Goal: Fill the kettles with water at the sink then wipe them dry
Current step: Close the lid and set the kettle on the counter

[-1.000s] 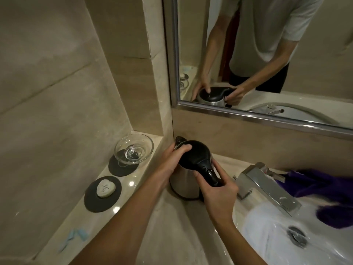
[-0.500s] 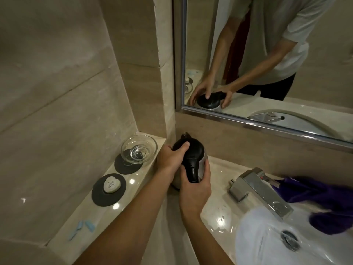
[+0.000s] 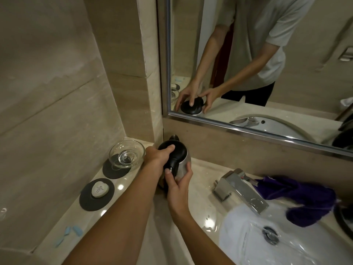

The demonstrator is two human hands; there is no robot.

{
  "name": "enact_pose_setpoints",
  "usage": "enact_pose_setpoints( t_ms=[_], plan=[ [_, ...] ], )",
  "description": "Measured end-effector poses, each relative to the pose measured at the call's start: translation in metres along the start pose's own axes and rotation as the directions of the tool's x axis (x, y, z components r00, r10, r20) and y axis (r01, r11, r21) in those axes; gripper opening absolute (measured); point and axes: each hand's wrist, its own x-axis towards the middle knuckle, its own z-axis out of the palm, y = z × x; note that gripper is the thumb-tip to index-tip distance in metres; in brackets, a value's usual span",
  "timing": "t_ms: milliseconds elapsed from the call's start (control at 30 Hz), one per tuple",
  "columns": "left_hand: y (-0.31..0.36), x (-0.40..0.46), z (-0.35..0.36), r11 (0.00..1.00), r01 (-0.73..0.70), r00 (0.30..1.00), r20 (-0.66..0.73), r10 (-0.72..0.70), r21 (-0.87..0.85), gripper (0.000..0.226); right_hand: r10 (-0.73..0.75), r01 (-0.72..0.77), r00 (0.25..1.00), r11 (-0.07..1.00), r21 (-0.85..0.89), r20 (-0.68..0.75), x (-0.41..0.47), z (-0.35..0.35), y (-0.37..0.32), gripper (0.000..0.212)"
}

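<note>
In the far left corner of the counter, right below the mirror and close to the side wall, stands one kettle, with bare counter between it and the tap on the right. The left hand lies over the black lid with the thumb on top, and the right hand wraps around the handle and the shiny side, so both hands hold the kettle. On the left ledge sit two dark mats, one glass bowl and one soap, and one purple cloth hangs over the far edge of the one sink.
</note>
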Motion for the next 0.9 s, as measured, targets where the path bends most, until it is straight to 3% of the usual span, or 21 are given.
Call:
enact_pose_setpoints(
  t_ms=[233,400,533,600,700,800,900],
  plan=[
    [0.010,-0.018,0.006,0.960,-0.047,0.992,-0.098,0.077,0.277,0.061,0.115,-0.108,0.992,0.982,-0.152,0.041,-0.005,-0.005,-0.022,0.082],
    [0.017,-0.037,0.008,0.916,-0.096,0.978,-0.134,0.159,0.390,0.070,0.232,-0.199,0.967,0.947,-0.253,0.107,0.003,-0.023,-0.035,0.109],
    [0.030,-0.063,0.015,0.820,-0.280,0.923,-0.095,0.373,0.500,0.055,0.275,-0.218,0.958,0.888,-0.405,0.087,0.002,-0.046,-0.051,0.098],
    [0.037,-0.088,0.028,0.728,-0.390,0.873,-0.025,0.488,0.564,0.045,0.271,-0.209,0.961,0.842,-0.497,0.055,0.000,-0.064,-0.066,0.075],
    [0.047,-0.129,0.058,0.571,-0.574,0.785,0.194,0.588,0.587,0.041,0.227,-0.172,0.974,0.798,-0.577,0.024,-0.005,-0.102,-0.093,0.049],
    [0.055,-0.167,0.088,0.488,-0.698,0.715,0.473,0.515,0.525,0.046,0.160,-0.137,0.987,0.736,-0.663,-0.027,-0.013,-0.151,-0.120,0.032],
    [0.058,-0.200,0.116,0.410,-0.752,0.659,0.617,0.430,0.517,0.055,0.101,-0.135,0.991,0.656,-0.742,-0.091,-0.029,-0.212,-0.143,0.033]
  ],
)
